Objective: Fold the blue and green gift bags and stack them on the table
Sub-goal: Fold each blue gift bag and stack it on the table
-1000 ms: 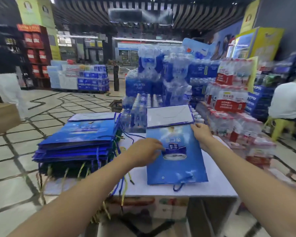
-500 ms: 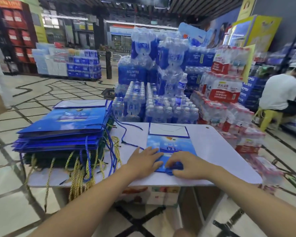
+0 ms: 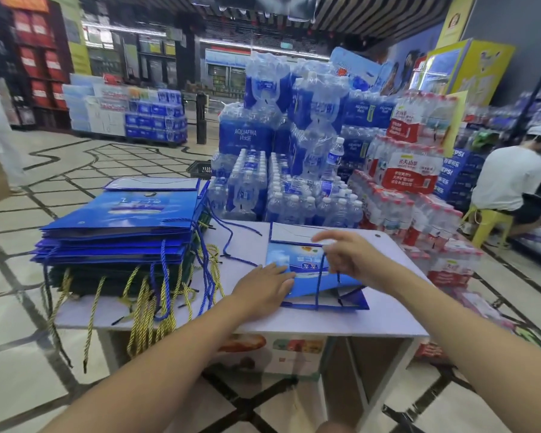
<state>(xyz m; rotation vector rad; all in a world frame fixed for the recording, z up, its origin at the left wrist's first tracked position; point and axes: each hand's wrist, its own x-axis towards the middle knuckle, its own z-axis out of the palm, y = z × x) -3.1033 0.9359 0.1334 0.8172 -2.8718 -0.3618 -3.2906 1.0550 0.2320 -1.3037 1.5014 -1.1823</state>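
Right hand (image 3: 350, 257) lifted off blue gift bag (image 3: 306, 285) — fingers hooking its cord handle (image 3: 318, 290); left hand (image 3: 264, 284) flat, fingers straight — pressing bag.

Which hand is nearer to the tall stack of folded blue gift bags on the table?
Left. The left hand rests flat on the left edge of the single blue gift bag, toward the stack; the right hand is farther right, above that bag, holding its cord handle.
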